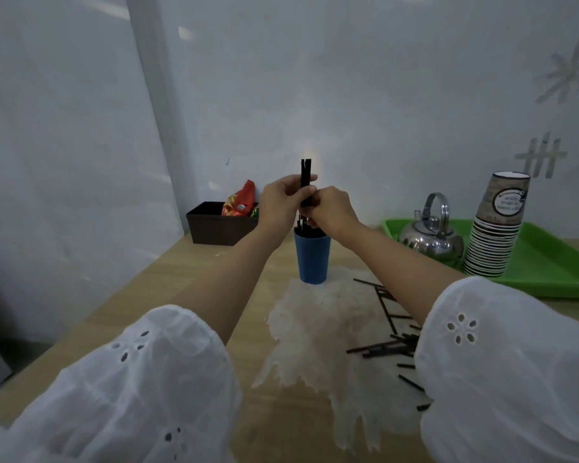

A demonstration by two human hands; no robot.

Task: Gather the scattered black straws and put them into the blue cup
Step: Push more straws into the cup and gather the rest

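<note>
Both hands, left hand (279, 204) and right hand (331, 210), grip a bundle of black straws (305, 182) upright, fingers curled round it; the blue cup (312, 259) sits just below the fingers, likely so the bundle drops straight in.

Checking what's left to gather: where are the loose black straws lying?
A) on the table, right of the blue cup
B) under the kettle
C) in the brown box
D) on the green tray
A: loose straws lie scattered on the table right of the blue cup.

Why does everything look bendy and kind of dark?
In the head view, the wide lens leans the wall post and stretches the near sleeves; the light is dim and bluish, with a pale glow on the wall behind the straws; the cups look slightly soft.
</note>
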